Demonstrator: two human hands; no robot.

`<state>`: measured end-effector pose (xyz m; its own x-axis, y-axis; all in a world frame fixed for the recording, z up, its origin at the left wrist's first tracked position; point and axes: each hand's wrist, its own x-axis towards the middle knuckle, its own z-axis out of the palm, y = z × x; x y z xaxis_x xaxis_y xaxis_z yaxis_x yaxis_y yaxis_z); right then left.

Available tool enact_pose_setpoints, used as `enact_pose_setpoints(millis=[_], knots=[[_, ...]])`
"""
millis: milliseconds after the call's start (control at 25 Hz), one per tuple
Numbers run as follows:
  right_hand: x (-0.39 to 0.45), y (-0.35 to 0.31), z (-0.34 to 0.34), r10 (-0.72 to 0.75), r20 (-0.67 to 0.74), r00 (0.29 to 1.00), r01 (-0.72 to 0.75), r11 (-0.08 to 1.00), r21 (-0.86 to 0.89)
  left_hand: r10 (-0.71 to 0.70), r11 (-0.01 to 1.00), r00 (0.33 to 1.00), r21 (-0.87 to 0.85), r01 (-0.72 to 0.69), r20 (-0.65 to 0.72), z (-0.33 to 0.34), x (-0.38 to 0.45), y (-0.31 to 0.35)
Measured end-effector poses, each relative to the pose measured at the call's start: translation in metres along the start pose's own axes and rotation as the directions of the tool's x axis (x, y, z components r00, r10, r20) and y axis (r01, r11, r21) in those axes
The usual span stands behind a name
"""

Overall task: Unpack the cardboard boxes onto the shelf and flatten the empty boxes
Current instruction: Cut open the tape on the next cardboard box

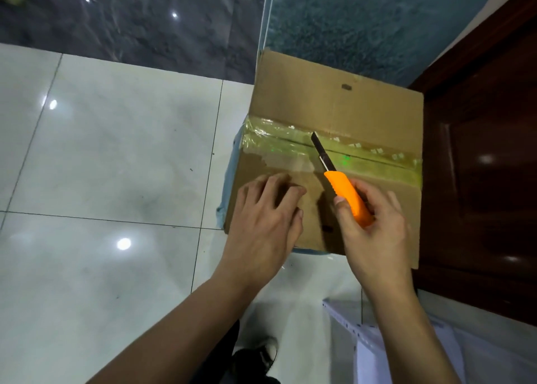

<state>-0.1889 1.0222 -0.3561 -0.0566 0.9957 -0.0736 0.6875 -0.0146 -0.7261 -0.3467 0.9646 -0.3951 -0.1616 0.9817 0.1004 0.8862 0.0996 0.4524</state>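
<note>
So the cardboard box (334,104) sat on the white tiled floor (110,157), pushed up against a dark wooden door (488,162) on one side, with its far edge at the line where the white tiles met darker flooring. It was closed on top, and the flaps were held by a band of yellowish clear tape (290,145) running across the seam. The left hand (261,226) lay flat on the near flap with its fingers spread and relaxed, pressing down on the cardboard close to the box's left edge. The right hand (374,229) had its fingers curled round an orange utility knife (348,200), thumb against the side of the handle. The blade was out, and its tip sat on the taped seam about midway along it. Some white papers (363,340) lay on the floor near the bottom edge of the view, and a dark shoe (261,354) showed just beside them.
</note>
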Motion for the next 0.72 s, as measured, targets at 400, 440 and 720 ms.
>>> enact_pose_setpoints(millis=[400,440,720], knots=[[0.058,-0.019,0.015,-0.166,0.26,0.951,0.142,0.984,0.108,-0.036,0.988,0.999,0.147,0.041,-0.034,0.02,0.009,-0.005],[0.067,-0.023,0.015,-0.188,0.311,0.932,0.161,0.981,0.111,-0.036,0.988,0.999,0.15,0.041,-0.038,0.02,0.009,-0.005],[0.137,-0.052,0.017,-0.22,0.623,0.751,0.347,0.934,-0.088,-0.059,0.981,0.998,0.183,0.064,-0.03,0.019,0.01,-0.005]])
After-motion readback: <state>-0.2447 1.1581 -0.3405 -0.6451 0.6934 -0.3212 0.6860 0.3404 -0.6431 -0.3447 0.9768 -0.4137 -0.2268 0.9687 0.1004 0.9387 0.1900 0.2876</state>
